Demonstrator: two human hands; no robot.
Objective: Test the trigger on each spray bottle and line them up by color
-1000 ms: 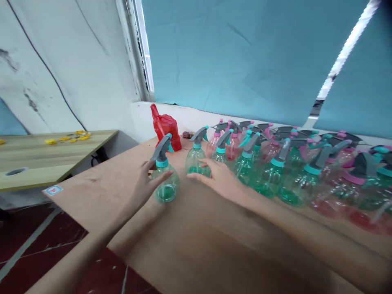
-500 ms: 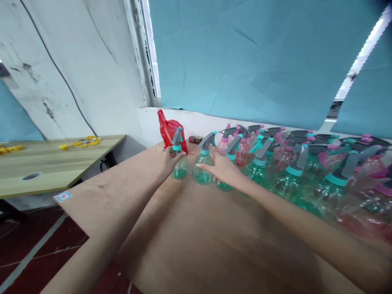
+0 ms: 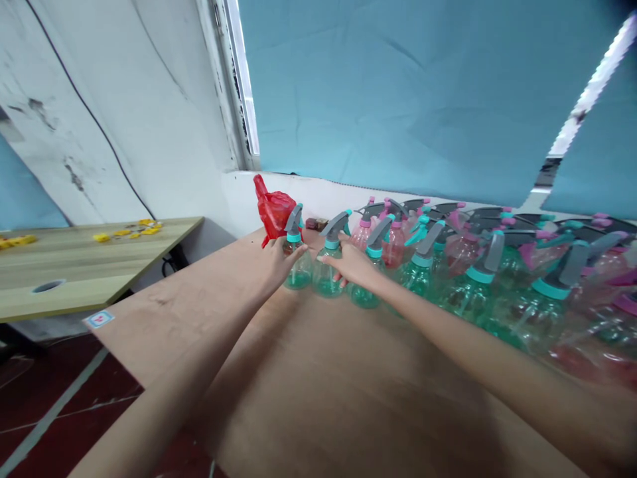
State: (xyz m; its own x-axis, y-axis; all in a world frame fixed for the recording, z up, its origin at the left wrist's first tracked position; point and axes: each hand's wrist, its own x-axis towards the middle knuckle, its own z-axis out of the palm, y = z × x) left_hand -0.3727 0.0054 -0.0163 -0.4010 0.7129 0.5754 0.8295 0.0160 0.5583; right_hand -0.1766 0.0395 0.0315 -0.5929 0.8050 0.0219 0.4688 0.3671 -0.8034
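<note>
My left hand [image 3: 277,267] is wrapped round a green spray bottle [image 3: 300,277] from its left side, with the thumb across the front. This bottle stands upright on the brown tabletop [image 3: 318,358], its grey and turquoise trigger head on top. Beside it is a second green spray bottle [image 3: 326,285], close to the first. My right hand [image 3: 357,264] grips that one from the right, thumb in front near the neck. Just right of it, partly behind my right wrist, a third green spray bottle [image 3: 367,295] stands upright.
Several green and pink spray bottles [image 3: 465,292] crowd the right side along the wall. A red plastic bag [image 3: 275,211] and a small dark red box [image 3: 313,224] lie behind my hands. At left, another table [image 3: 74,265] bears yellow pieces [image 3: 132,232].
My left hand has moved the leftmost green bottle right, closer to the second one. My right hand has shifted slightly left against the second bottle. The view has shifted a little.
</note>
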